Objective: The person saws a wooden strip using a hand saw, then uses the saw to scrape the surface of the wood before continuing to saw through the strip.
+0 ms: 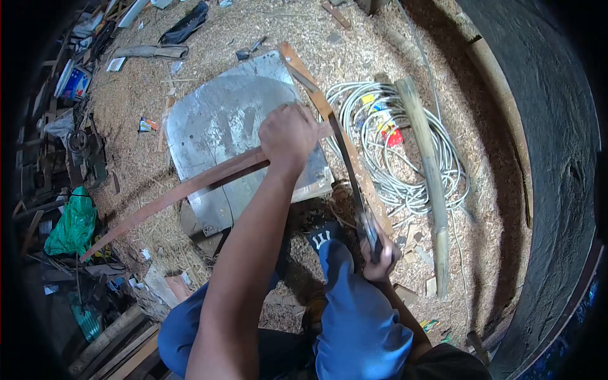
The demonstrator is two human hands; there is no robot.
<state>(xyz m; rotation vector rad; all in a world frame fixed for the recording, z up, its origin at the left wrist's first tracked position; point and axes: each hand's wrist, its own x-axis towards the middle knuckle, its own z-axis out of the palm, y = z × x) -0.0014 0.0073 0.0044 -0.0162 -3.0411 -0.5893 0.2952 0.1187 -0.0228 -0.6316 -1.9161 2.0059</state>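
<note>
The person's left hand (288, 136) is clenched around a long wooden strip (196, 182) that crosses over the metal plate (202, 120), overhanging its left edge, with the short end towards its right edge. Beside that right edge, the right hand (386, 261) grasps the handle of what looks like a saw (349, 166), whose blade seems to meet the short end. Working well here calls for a firm, twist-free hold, knuckles clear of the blade, and straight, even strokes.

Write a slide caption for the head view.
Left hand holds a wooden strip over a grey panel; right hand grips a bladed tool.
</note>
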